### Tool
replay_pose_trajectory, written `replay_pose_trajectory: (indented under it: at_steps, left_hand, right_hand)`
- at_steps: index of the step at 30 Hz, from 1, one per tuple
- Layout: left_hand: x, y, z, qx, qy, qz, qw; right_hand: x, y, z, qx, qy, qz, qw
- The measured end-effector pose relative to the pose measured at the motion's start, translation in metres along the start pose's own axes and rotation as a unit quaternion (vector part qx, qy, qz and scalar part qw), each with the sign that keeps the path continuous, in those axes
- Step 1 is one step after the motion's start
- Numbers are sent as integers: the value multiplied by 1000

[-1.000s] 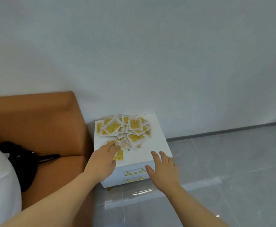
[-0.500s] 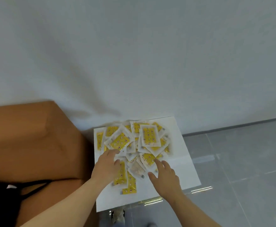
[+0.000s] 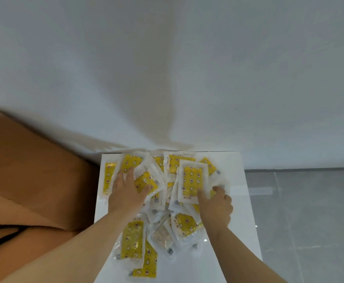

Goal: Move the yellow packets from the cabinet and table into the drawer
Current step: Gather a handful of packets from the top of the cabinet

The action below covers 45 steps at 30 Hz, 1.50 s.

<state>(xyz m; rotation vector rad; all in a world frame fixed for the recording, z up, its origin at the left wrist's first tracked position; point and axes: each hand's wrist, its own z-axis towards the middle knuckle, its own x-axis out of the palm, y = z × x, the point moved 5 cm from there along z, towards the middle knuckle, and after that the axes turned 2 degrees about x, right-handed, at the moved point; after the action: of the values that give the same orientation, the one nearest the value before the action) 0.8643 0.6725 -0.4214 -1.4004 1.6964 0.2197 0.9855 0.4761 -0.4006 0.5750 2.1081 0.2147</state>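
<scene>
Yellow packets [image 3: 132, 240], flat clear-plastic sachets with a yellow patterned panel and white borders, lie in a loose overlapping heap on the smooth white cabinet top [image 3: 236, 211]. Nearest, below both wrists, a few lie at the heap's edge; the left forearm covers part of one, and another shows a pale, see-through face. Further up, the left hand [image 3: 126, 193] lies flat on the heap with fingers straight and spread, pressing several packets, and those under its palm are hidden. To its right, the right hand [image 3: 216, 209] pinches the lower right corner of an upright packet, thumb on top and fingers curled at its edge; what the fingertips touch beneath is hard to make out. Beyond both hands more packets crowd toward the back edge. Left of the left hand a matt brown block [image 3: 34, 180] sits close against the cabinet. Right of the right hand lies glossy grey tiled floor [image 3: 310, 211]. Farthest stands a plain white wall [image 3: 167, 68].
</scene>
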Motion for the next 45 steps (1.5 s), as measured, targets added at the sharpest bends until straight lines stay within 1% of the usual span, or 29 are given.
replay_pose_trajectory:
  at_steps: [1, 2, 5, 7, 10, 12, 14, 16, 19, 21, 22, 24, 25, 26, 28, 30, 33, 35, 36, 40, 42, 45]
  left_hand:
    - [4, 3, 5, -14, -3, -22, 1000]
    - [8, 6, 8, -26, -2, -13, 1000]
    - [10, 9, 11, -67, -16, 73, 995]
    - [8, 8, 15, -86, -26, 71, 993]
    - [9, 6, 23, -90, -23, 20, 996]
    - [8, 0, 23, -52, -24, 46, 997]
    - [7, -4, 22, -19, -26, 86, 996]
    - [6, -1, 24, -25, -30, 87, 995]
    - [2, 8, 32, -44, -49, 31, 997]
    - [2, 14, 36, -57, -37, 3, 998]
    - [3, 15, 37, -63, -31, 0, 998]
    - [3, 12, 36, -68, -29, 12, 997]
    - [3, 10, 35, -68, -34, 14, 997]
    - [3, 7, 33, -66, -41, 11, 997]
    - [5, 1, 26, -51, -42, 6, 998]
    - [11, -4, 17, -10, -16, 31, 999]
    - [20, -4, 7, 69, 38, 117, 990]
    - [22, 4, 1, 94, 42, 161, 982]
    - [23, 9, -1, 92, 36, 166, 981]
    - [24, 25, -11, 10, 7, 111, 994]
    - [24, 28, -12, 4, -8, 87, 996]
    - [26, 30, -13, 20, -12, -16, 1000]
  right_hand:
    - [4, 2, 10, 19, 20, 15, 1000]
    - [9, 5, 18, 33, 41, 24, 998]
    - [26, 13, 33, 55, 80, 7, 995]
    - [33, 19, 41, 57, 86, -4, 995]
    - [36, 25, 52, 31, 69, -53, 996]
    - [40, 24, 57, -6, 59, -67, 996]
    - [45, 22, 59, -26, 60, -4, 998]
    - [47, 21, 57, -28, 65, 57, 996]
    - [45, 17, 56, -21, 71, 108, 991]
    - [38, 13, 52, -8, 58, 150, 987]
    - [34, 8, 51, 4, 42, 131, 991]
    - [28, -7, 45, 51, 16, 25, 998]
    - [25, -14, 39, 70, 13, -4, 997]
    - [24, -20, 32, 86, 22, -7, 996]
    - [25, -27, 19, 108, 44, 23, 993]
    - [30, -30, 14, 100, 53, 26, 993]
    - [31, -27, 16, 65, 55, -46, 995]
    - [30, -26, 16, 40, 61, -104, 992]
    - [29, -26, 16, 28, 65, -126, 990]
    - [26, -25, 14, 6, 60, -147, 987]
    - [24, -25, 15, 2, 50, -146, 988]
    - [22, -21, 16, -13, 35, -161, 986]
